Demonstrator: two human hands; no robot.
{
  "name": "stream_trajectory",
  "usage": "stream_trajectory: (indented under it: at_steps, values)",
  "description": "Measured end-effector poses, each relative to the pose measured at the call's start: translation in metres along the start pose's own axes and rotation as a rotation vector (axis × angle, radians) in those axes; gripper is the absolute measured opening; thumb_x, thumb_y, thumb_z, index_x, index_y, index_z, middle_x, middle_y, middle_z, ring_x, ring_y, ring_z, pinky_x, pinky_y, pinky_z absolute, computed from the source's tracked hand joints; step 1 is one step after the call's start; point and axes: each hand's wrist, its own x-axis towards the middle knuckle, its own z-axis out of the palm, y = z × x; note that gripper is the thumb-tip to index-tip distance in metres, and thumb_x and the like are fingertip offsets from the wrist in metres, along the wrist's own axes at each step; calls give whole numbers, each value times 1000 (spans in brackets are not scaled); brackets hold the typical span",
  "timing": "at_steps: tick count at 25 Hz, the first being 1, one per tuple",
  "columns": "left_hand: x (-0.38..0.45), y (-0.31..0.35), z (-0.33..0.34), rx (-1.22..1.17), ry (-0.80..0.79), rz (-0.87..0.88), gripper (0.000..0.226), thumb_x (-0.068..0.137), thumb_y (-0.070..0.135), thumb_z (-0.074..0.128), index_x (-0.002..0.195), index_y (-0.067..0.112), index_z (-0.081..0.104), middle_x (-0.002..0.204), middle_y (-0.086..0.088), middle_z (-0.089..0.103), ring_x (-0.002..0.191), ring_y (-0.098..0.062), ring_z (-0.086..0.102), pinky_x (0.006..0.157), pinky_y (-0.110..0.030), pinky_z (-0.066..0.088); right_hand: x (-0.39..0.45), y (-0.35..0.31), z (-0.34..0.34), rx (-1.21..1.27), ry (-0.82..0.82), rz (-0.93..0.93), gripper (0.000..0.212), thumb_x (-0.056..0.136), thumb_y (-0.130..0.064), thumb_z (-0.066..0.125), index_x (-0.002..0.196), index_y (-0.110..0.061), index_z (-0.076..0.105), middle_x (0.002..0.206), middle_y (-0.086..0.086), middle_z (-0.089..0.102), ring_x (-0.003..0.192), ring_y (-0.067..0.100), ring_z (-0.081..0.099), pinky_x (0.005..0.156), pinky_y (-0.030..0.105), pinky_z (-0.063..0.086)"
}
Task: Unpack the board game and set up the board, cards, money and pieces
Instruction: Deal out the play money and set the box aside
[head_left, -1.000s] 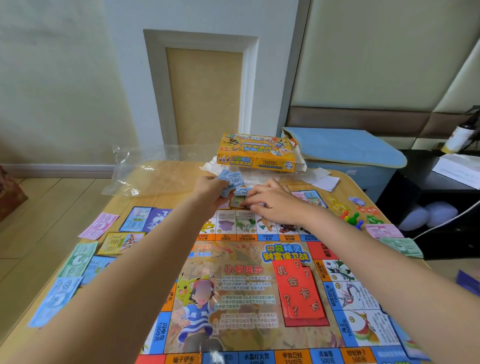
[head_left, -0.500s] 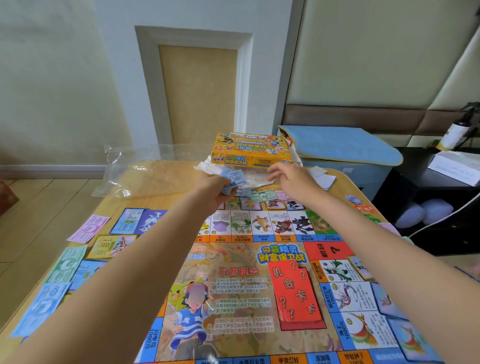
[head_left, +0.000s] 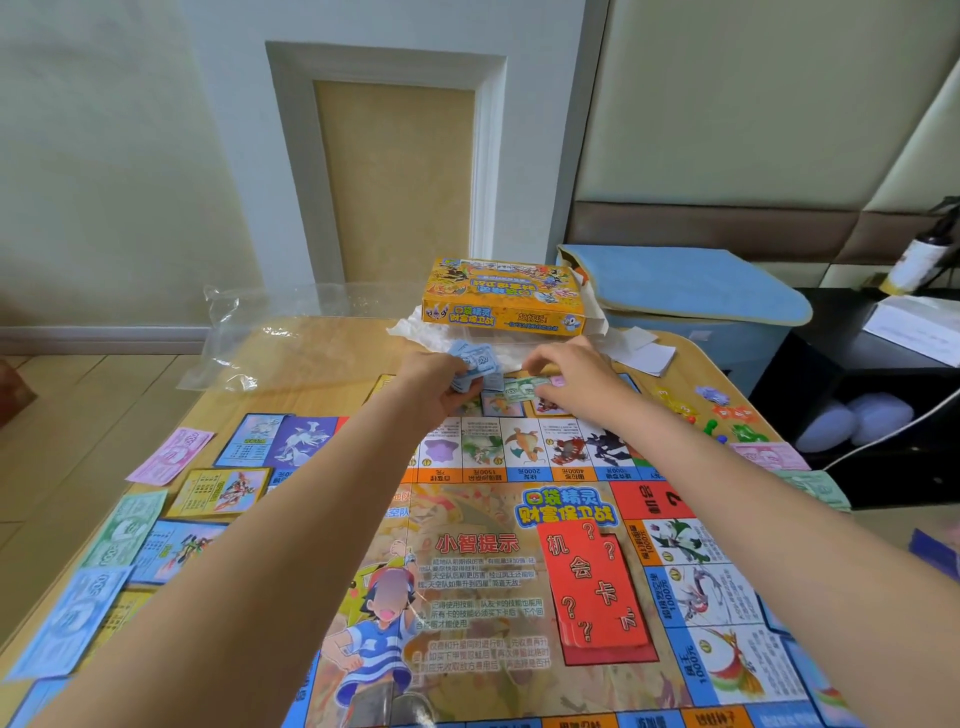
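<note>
At frame centre, above the game board (head_left: 493, 561), the left hand (head_left: 434, 382) is gripping a blue banknote stack (head_left: 470, 364) while the right hand (head_left: 576, 382) is pinching a green banknote (head_left: 522, 388).

The board (head_left: 519, 571) carries the blue title 口袋精灵 财富保卫战 at centre, the red heading 小智提示 below it, and prices such as 2000元 and 4000元 on its upper squares. The red card stack (head_left: 597, 587) reads 机会卡 with question marks. The yellow box (head_left: 504, 296), upper centre, repeats 财富保卫战. A blue banknote (head_left: 475, 358) shows 500.
</note>
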Motion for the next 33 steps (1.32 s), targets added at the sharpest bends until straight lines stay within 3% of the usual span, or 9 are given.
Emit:
stream_trajectory:
  at_steps: [5,9,13,16,19,23,27,32,33]
  values:
    - [3,-1,-1,-5,-4,-15,24,93,-9,43,116,-2,38,135,-25,42,119,-35,51,83,-39,49,10,9,6,100,97,31,24,85,1,56,95,-20,63,83,-10,55,104,20,49,88,39,44]
    - [2,-1,-2,3,0,-24,18,93,-8,44,108,-1,37,132,-24,44,95,-29,56,61,-30,53,25,12,0,165,98,80,27,86,5,50,91,-19,61,77,-10,52,91,18,56,86,39,50]
    - [4,-1,0,-39,-14,-16,19,92,-9,45,109,-2,39,116,-23,46,105,-31,55,73,-36,54,31,8,1,119,99,37,24,86,4,49,97,-12,63,88,-2,57,93,19,56,88,37,49]
    - [2,0,3,-70,-54,24,30,92,-9,46,121,-6,40,116,-24,47,78,-24,56,57,-27,56,24,10,-8,130,168,-14,23,90,1,47,100,-8,65,99,5,63,97,19,56,88,33,47]
    - [2,0,4,-95,-71,36,37,92,-9,46,128,-9,38,126,-26,46,73,-21,54,76,-33,54,6,17,-19,-3,75,-119,28,93,-2,46,101,-11,71,102,1,65,104,16,44,94,31,37]
    - [-4,-3,11,-85,-114,-9,39,93,-8,45,131,-8,35,96,-18,50,72,-20,54,51,-23,54,-18,19,-15,-53,-85,-181,38,94,-1,43,109,-23,70,95,-10,56,96,12,34,91,32,33]
    - [-4,-7,15,-26,-95,-35,37,94,-7,43,130,-7,36,106,-22,49,72,-22,52,43,-23,52,-22,19,-14,-29,-94,-189,42,92,4,42,106,-23,72,96,-10,55,94,13,34,91,31,34]
    - [-1,-12,13,-1,-79,-65,45,95,-6,42,138,-4,30,116,-22,45,108,-31,57,76,-29,52,-13,30,-27,124,107,-30,43,92,6,35,107,-14,70,107,0,63,110,17,46,97,30,35]
    - [-2,-11,13,-1,-78,-65,45,95,-5,43,138,-4,30,111,-21,46,102,-30,58,72,-28,54,-10,36,-28,103,107,23,44,92,6,34,107,-16,69,112,3,62,114,20,47,101,34,36]
